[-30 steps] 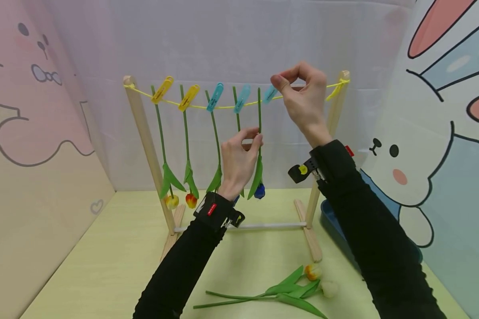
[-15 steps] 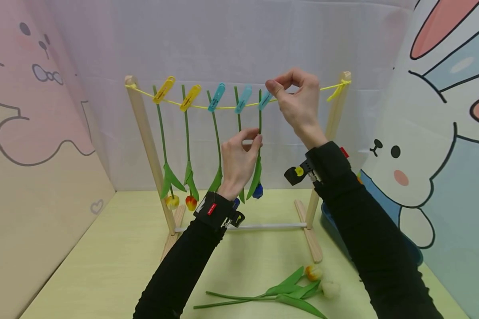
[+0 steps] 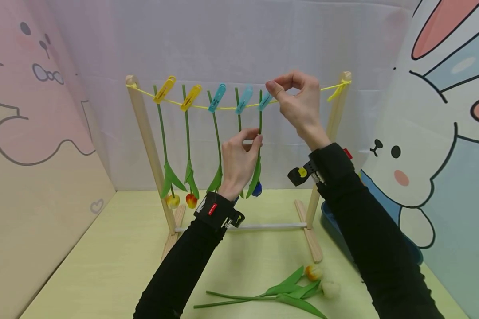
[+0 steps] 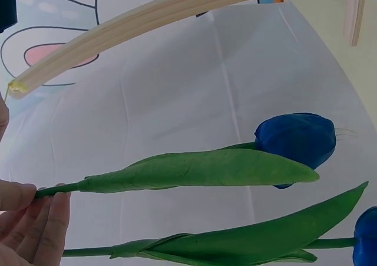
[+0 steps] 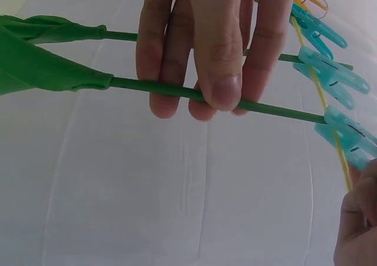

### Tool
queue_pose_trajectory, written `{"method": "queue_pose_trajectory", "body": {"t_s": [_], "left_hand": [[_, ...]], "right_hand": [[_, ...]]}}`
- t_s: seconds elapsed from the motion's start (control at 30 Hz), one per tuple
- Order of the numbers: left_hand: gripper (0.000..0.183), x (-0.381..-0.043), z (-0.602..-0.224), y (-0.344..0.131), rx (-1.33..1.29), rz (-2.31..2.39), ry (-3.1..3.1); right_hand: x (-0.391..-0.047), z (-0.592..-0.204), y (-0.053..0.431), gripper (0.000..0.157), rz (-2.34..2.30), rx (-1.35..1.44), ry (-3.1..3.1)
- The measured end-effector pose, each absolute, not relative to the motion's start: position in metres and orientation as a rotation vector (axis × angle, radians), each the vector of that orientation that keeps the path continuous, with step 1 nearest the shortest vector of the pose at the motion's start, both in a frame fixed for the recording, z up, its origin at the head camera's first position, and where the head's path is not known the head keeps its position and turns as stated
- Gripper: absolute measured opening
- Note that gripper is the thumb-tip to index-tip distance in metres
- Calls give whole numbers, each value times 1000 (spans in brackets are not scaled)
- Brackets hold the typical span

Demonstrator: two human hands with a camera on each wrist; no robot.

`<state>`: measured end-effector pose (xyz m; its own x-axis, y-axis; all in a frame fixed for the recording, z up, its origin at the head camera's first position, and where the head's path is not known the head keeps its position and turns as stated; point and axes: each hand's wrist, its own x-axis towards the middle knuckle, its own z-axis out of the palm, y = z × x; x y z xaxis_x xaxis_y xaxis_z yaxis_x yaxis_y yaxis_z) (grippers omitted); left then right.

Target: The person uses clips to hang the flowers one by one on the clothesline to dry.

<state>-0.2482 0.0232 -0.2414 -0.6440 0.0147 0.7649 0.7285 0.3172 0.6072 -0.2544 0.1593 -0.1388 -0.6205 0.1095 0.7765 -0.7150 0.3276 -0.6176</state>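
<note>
My left hand pinches the green stem of a blue tulip between thumb and fingers. This tulip hangs head down, its stem top reaching just above the yellow string. My right hand pinches the handle end of a light blue clothespin. In the right wrist view, the clothespin's jaws [overlap] the stem's end at the string. Beside it, another blue tulip hangs under a light blue clothespin, its bloom partly hidden behind my left wrist in the head view.
A wooden frame carries the string. Further left, a yellow tulip and a red-orange tulip hang from yellow clothespins. Two loose tulips lie on the table in front. A blue bin stands right, partly behind my right arm.
My right hand has moved slightly left and down, bringing the clothespin from beside the stem to its top. My left hand keeps its pinch on the stem, nearly still.
</note>
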Motion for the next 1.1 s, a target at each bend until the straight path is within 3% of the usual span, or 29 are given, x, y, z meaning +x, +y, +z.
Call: {"method": "queue_pose_trajectory", "body": {"t_s": [0.3, 0.47, 0.77, 0.9, 1.1], "left_hand": [[26, -238, -251, 20, -685, -1235, -1899], [25, -224, -267, 14, -783, -999, -1791], [12, -202, -329, -12, -1188, -1090, -2122], [11, -199, -362, -29, -1332, -1176, -2473], [19, -195, -405, -46, -1397, -1289, -2936]], "right_hand": [[-243, -143, 165, 30, 1387, 540, -1894], [-236, -160, 179, 30, 1276, 605, -1751], [-211, -233, 243, 19, 1223, 659, -1724], [-208, -268, 285, 14, 1122, 511, -1934], [-197, -315, 350, 22, 876, 207, -2349]]}}
